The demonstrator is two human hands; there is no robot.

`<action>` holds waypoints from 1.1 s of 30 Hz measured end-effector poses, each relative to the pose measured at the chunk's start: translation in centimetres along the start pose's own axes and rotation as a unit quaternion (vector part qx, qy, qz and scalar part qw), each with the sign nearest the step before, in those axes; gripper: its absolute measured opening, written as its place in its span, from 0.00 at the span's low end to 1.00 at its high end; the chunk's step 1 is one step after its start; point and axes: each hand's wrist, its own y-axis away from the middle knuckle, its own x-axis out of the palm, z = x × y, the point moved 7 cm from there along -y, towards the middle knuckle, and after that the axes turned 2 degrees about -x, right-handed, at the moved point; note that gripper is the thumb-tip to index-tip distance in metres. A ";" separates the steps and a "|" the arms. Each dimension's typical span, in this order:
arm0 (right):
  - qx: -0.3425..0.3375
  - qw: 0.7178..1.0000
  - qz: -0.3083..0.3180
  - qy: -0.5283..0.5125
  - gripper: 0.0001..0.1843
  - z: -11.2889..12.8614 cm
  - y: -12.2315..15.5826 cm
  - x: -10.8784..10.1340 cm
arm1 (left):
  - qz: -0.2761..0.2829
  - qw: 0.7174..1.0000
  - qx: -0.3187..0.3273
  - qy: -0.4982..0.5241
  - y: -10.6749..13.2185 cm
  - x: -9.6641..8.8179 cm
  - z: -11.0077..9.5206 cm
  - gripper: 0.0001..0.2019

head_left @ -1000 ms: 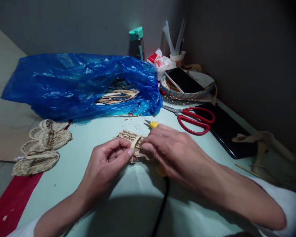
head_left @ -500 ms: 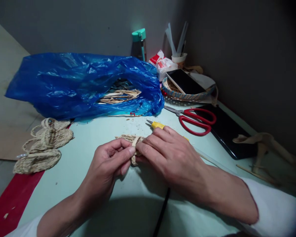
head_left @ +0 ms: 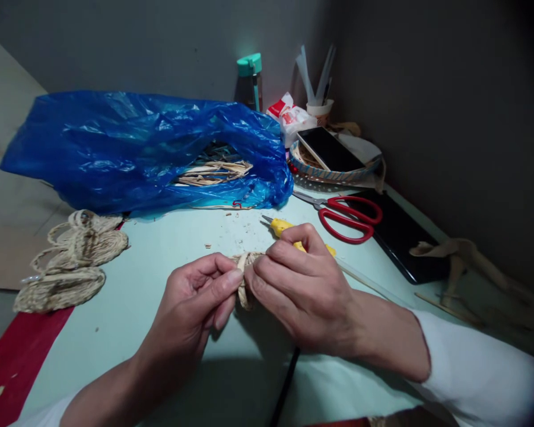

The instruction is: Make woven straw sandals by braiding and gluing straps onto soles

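Note:
A small woven straw piece is pinched between both my hands just above the pale green table. My left hand grips it from the left with thumb and forefinger. From the right, my right hand closes its fingers on the same piece, which is mostly hidden. A yellow-handled tool lies just behind my right hand. A black cord runs down from under my hands.
A blue plastic bag with straw strips sits at the back. Woven straw sandals lie at left. Red scissors, a woven tray holding a phone, a dark tablet and a teal-capped bottle stand at right and back.
Both hands have drawn a little closer to me with the straw piece, turning it so that less of it shows. More of the yellow-handled tool is now uncovered.

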 end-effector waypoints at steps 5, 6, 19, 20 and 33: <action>-0.032 0.999 0.013 0.028 0.18 0.2 -0.1 0.2 | 0.003 0.999 0.001 0.038 0.0 0.1 0.1 0.13; -0.034 0.998 0.018 0.046 0.17 0.1 -0.2 0.1 | 0.001 0.999 0.002 0.044 -0.1 0.0 0.1 0.13; 0.014 0.996 0.035 0.081 0.09 -0.8 -0.5 -1.2 | -0.032 0.997 0.021 0.065 0.4 -0.3 -1.0 0.15; 0.021 0.995 0.035 0.090 0.12 -1.0 -0.5 -1.4 | -0.038 0.997 0.021 0.067 0.3 -0.5 -1.0 0.14; 0.140 0.988 -0.049 -0.048 0.16 -3.6 -0.7 -4.0 | -0.071 0.991 0.011 0.115 -0.6 -1.4 -0.8 0.16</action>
